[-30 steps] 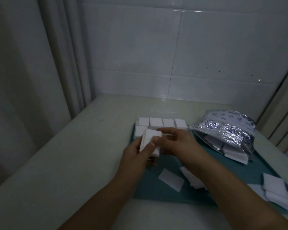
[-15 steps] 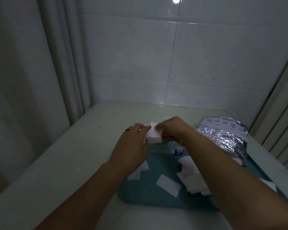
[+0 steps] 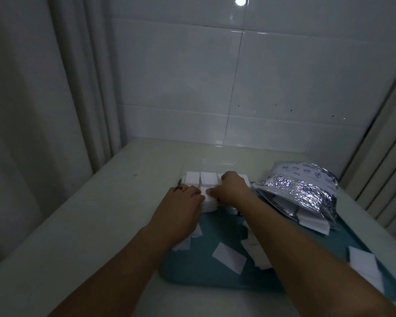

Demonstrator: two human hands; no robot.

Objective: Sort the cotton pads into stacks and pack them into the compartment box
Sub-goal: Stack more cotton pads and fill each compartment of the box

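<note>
A clear compartment box [image 3: 183, 180] sits at the far end of the teal tray [image 3: 192, 275]. Its back row holds white cotton pad stacks [image 3: 192, 178]. A further stack of cotton pads [image 3: 209, 201] stands in the box's near row, held from both sides. My left hand [image 3: 183, 202] grips its left side with curled fingers. My right hand [image 3: 232, 188] pinches it from the right and top, covering part of the back row. Loose pads [image 3: 229, 260] lie on the tray under my forearms.
A silver foil bag [image 3: 302, 188] lies at the tray's right, with pads [image 3: 311, 221] spilling from its mouth. More pads [image 3: 364, 264] sit at the tray's right edge. A tiled wall stands behind the pale counter [image 3: 101, 213], with a curtain at left.
Both hands carried the pad stack from above the tray forward and down into the near row of the box. The back-row stacks show again beyond my hands.
</note>
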